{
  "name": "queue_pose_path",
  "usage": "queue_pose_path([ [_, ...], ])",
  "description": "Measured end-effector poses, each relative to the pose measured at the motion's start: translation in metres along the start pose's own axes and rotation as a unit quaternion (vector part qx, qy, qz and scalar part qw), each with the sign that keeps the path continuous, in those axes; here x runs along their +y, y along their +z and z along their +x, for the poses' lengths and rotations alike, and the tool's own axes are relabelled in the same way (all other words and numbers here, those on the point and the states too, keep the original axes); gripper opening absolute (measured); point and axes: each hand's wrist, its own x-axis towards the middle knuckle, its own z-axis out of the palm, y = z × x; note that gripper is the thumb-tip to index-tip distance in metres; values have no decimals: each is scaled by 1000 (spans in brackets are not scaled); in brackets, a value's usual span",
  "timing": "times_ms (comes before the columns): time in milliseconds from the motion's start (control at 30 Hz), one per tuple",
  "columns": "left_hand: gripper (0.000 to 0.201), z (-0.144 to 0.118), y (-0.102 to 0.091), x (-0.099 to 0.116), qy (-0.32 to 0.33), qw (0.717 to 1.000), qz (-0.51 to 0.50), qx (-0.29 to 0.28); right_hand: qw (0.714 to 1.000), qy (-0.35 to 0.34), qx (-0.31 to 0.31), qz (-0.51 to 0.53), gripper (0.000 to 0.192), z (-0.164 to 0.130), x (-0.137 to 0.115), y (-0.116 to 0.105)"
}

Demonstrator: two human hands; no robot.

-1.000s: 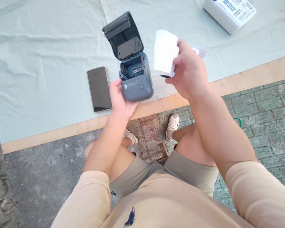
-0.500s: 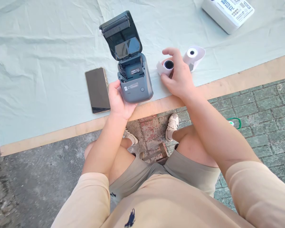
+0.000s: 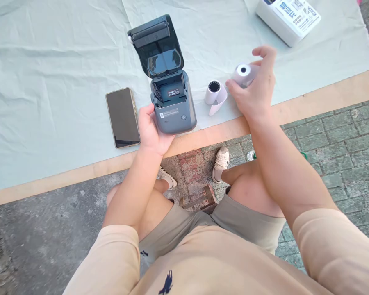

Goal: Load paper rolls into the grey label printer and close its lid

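My left hand (image 3: 153,133) grips a dark grey label printer (image 3: 178,123) by its lower left side. The printer's lid (image 3: 158,45) is swung up, baring the inner compartment. My right hand (image 3: 258,88), blurred a little, has thumb and fingers spread around a white paper roll (image 3: 243,70) with a small core; whether skin touches paper I cannot tell. Between the printer and that hand stands a second paper roll (image 3: 214,87) with a wide black toothed core, its loose paper end curling toward me.
A phone (image 3: 123,118) lies left of the printer on the pale cloth (image 3: 49,102). At the far right sits a white box (image 3: 290,20) with printed labels. The table's bare wooden edge (image 3: 203,137) runs along the near side, above my knees.
My right hand has moved off the toothed-core roll and across to the other roll on the right. The toothed-core roll now stands free. The left hand still holds the printer.
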Motion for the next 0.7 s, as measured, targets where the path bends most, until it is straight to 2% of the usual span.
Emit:
queue_pose_path([
  [67, 34, 0, 0, 0, 6, 1000, 0, -5, 999, 22, 5, 41, 66, 7, 11, 7],
  [167, 39, 0, 0, -1, 7, 1000, -12, -1, 988, 3, 18, 152, 47, 18, 15, 11],
  [233, 43, -1, 1, -1, 2, 1000, -13, 5, 976, -21, -12, 218, 36, 21, 1, 8],
  [333, 44, -1, 3, -2, -2, 1000, 2, 9, 964, -85, -63, 244, 29, 10, -44, 2],
  [400, 43, -2, 4, -2, 2, 1000, 12, 4, 965, -133, -59, 219, 28, -6, -79, 1],
  [500, 36, -4, 4, -5, 11, 1000, 19, -1, 953, -229, -135, 148, 27, -27, -117, 4],
  [533, 34, -4, 4, -7, 14, 1000, 23, -1, 950, -257, -140, 108, 29, -32, -124, 6],
  [600, 30, -5, 3, -11, 28, 999, 32, 1, 950, -272, -154, 20, 32, -36, -131, 7],
  [700, 26, -5, 3, -16, 67, 997, 42, -2, 950, -235, -193, -66, 36, -34, -132, 6],
])
